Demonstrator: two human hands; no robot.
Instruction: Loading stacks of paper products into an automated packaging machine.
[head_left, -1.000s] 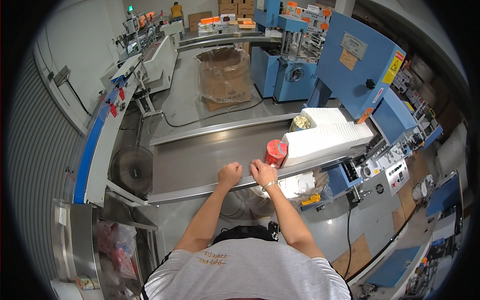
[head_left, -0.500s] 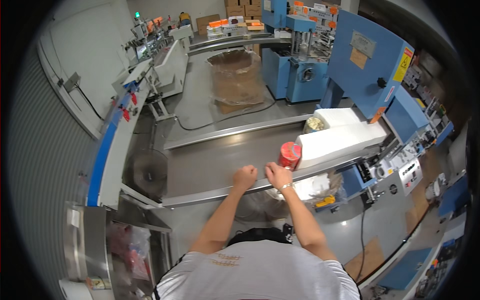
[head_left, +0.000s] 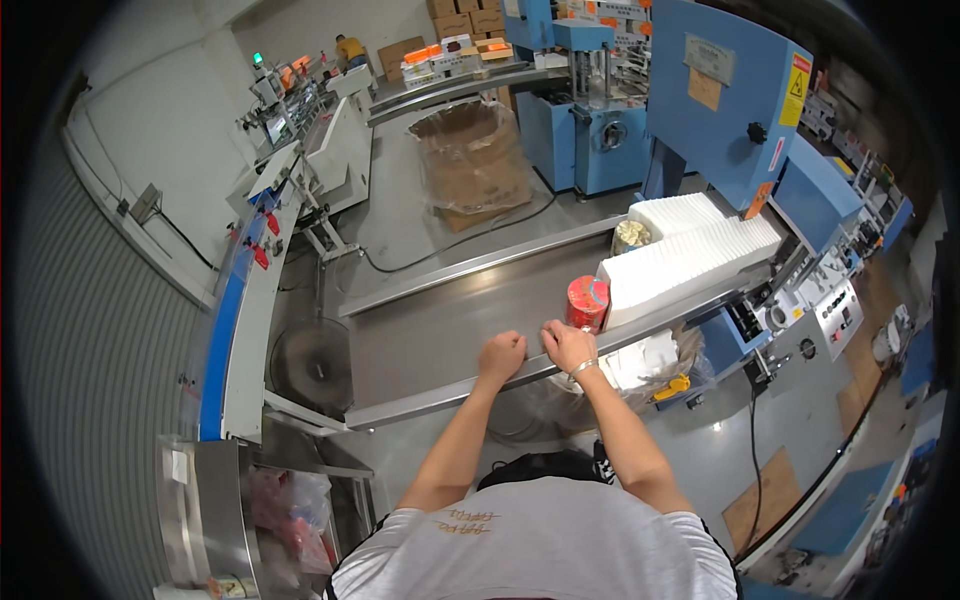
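Observation:
Both my hands rest over the near rail [head_left: 440, 401] of a long, shallow metal trough. My left hand [head_left: 503, 356] is closed in a fist, and nothing shows in it. Beside it, my right hand [head_left: 569, 347] has its fingers curled in; I see nothing held there, and a bracelet circles the wrist. Just beyond the right hand stands a red cylindrical weight or can [head_left: 587, 303], against the end of a long row of white folded paper sheets [head_left: 690, 268]. A second, pale yellowish cylinder [head_left: 631, 236] stands at a shorter white row behind it.
A blue machine [head_left: 725, 110] rises at the trough's right end. Beyond the trough stands a large plastic-lined cardboard box [head_left: 470, 160]. A conveyor with a blue edge [head_left: 228, 350] runs along the left. Below the near rail is a plastic bag of white material [head_left: 640, 365]. One person [head_left: 350, 50] works far back.
The view has shifted slightly, so the scene sits a little to the right at the bottom. Both hands stay closed at the same place along the rail.

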